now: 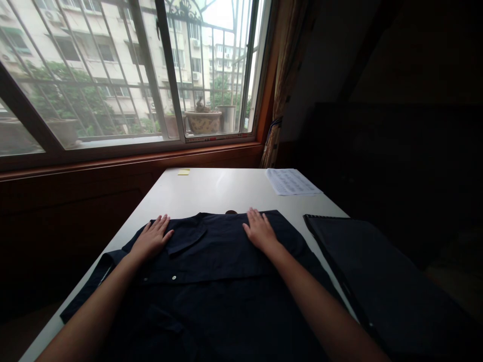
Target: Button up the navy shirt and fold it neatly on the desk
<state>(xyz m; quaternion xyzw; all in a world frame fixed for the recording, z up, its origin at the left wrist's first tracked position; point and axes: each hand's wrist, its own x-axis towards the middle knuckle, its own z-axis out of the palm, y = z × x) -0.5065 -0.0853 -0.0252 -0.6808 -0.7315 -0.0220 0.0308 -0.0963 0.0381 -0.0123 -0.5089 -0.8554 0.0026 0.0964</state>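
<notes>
A dark navy button-up shirt lies spread over the white table, its far edge running across the middle of the view. Two pale buttons show on a band that crosses it. On the shirt's far left part rests my left hand, palm down with fingers apart, beside a flap of cloth that looks like a collar or pocket. My right hand lies flat near the far edge on the right, its fingertips at the cloth's border. Neither hand grips anything. Part of the shirt is hidden under my forearms.
To the right lies a black flat case or folder with a ridged edge. Printed papers sit at the far right corner, a yellow note at the far left. Behind the table are a barred window and a curtain.
</notes>
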